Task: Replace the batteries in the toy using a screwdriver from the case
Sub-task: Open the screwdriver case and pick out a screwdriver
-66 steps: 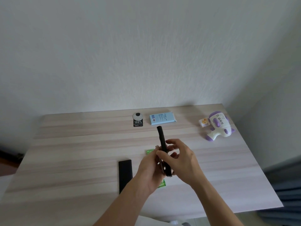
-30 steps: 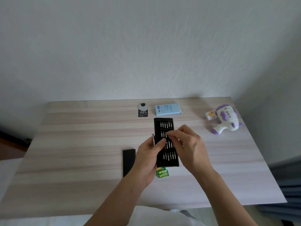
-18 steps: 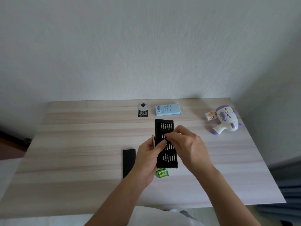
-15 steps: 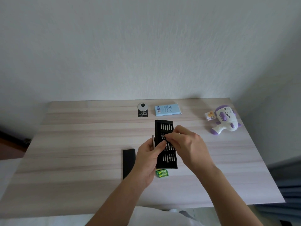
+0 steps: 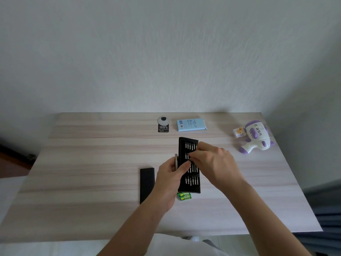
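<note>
On a pale wood-grain table (image 5: 92, 163), the white-and-purple plastic toy blaster (image 5: 257, 137) lies well to the right, nearer the right hand (image 5: 214, 163). That hand pinches a steel bit (image 5: 188, 155) in the long open black screwdriver case (image 5: 191, 183), which points away from the person. The left hand (image 5: 169, 183) grips a slim silver screwdriver handle (image 5: 176, 159).

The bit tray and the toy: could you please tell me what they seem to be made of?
Bit tray: probably matte black plastic or foam; it looks flat and unreflective. Its bits: likely metal, given the bright silvery glints. Toy: most likely glossy moulded plastic, with a smooth white and purple shell and soft highlights.
</note>
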